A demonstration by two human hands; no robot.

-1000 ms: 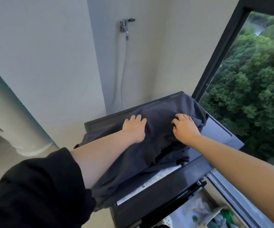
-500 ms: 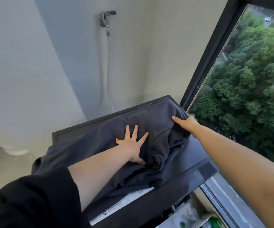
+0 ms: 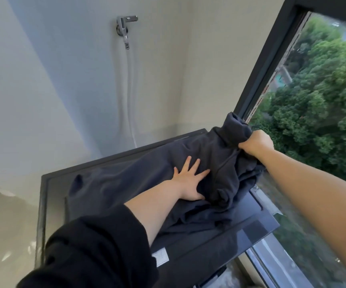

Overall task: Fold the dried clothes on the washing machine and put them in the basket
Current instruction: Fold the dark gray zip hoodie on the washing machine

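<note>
Single head-worn view, facing forward and down, tilted, close above the washing machine (image 3: 255,227) top, window (image 3: 323,100) along its right edge

Two pale, plain walls meet in a corner: the left wall (image 3: 43,80) looks cool and bluish, the right wall (image 3: 219,59) warmer cream. A chrome tap (image 3: 124,26) is fixed high on the left wall, and a white hose (image 3: 127,96) hangs from it down behind the dark washing machine (image 3: 53,190). To the right, a dark window frame (image 3: 271,65) slants across the view. Dense green trees (image 3: 313,132) fill the glass, with daylight coming in. At lower left lies a glossy beige surface (image 3: 5,225), too blurred to identify.
</note>
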